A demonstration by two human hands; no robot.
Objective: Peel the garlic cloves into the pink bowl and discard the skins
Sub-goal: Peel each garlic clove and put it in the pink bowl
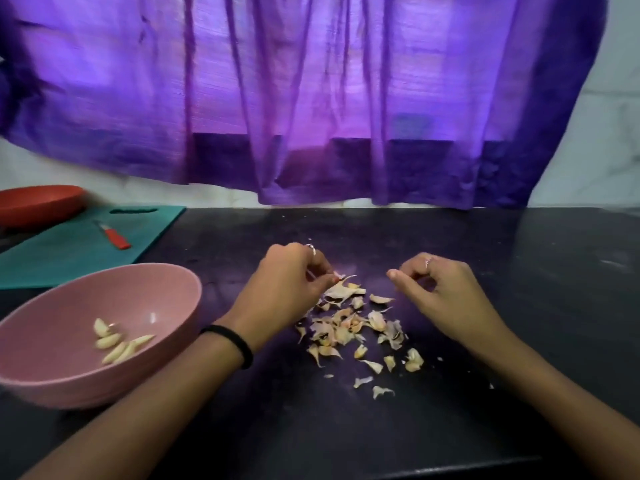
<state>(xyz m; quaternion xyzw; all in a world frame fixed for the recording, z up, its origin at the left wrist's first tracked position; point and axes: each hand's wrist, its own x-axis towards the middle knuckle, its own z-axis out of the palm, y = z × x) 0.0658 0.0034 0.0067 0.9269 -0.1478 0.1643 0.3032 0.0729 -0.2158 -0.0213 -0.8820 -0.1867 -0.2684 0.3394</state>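
A pink bowl (pixel 162 289) stands at the left on the dark counter, with several peeled garlic cloves (pixel 117 344) inside. A loose heap of papery garlic skins (pixel 353 327) lies in the middle of the counter. My left hand (pixel 287 282) sits at the heap's far left edge, its fingertips pinching a piece of garlic skin (pixel 341 289). My right hand (pixel 446 289) hovers to the right of the heap with fingers curled and nothing visible in them.
A teal cutting board (pixel 69 254) lies at the back left with a small red-handled knife (pixel 116 237) on it. A red bowl (pixel 38 202) stands behind the board. A purple curtain (pixel 311 98) hangs over the counter's far edge.
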